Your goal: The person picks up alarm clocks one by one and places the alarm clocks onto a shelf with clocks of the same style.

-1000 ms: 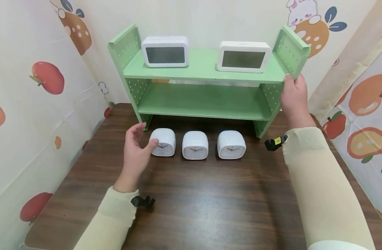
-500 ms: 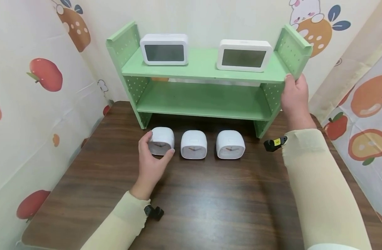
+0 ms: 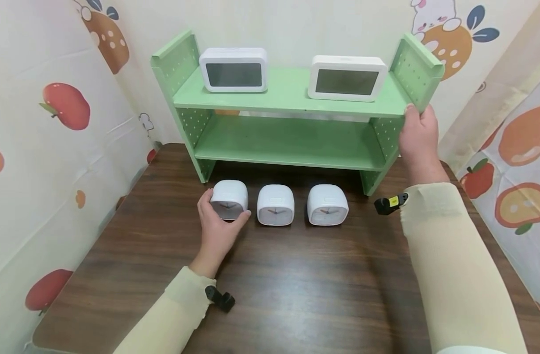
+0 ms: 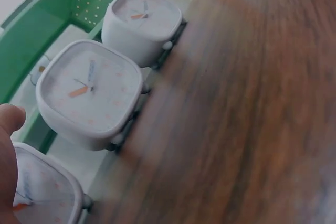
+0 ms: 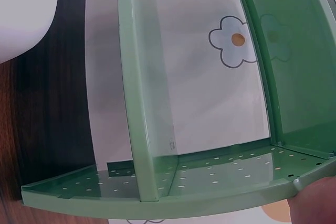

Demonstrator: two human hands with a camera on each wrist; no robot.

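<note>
My left hand (image 3: 218, 235) holds the leftmost of three small white analog clocks (image 3: 231, 191), thumb at its right side and fingers at its left. The left wrist view shows that clock's face (image 4: 52, 198) partly behind the hand. Beside it on the table stand the middle clock (image 3: 275, 196) and the right clock (image 3: 327, 196), faces toward me. My right hand (image 3: 419, 140) grips the right side panel of a green two-tier shelf (image 3: 287, 142), just at the upper board's front corner. Part of that hand (image 5: 317, 200) shows in the right wrist view.
On the upper board stand two white digital clocks, one at left (image 3: 233, 76) and one at right (image 3: 347, 81), with blank grey screens. The brown wooden table (image 3: 296, 285) extends toward me. Fruit-printed curtains (image 3: 40, 172) enclose it at the back and sides.
My left hand has moved right from beside the shelf's left leg and closed around the leftmost clock, which stays in place. The right hand keeps its grip on the shelf.
</note>
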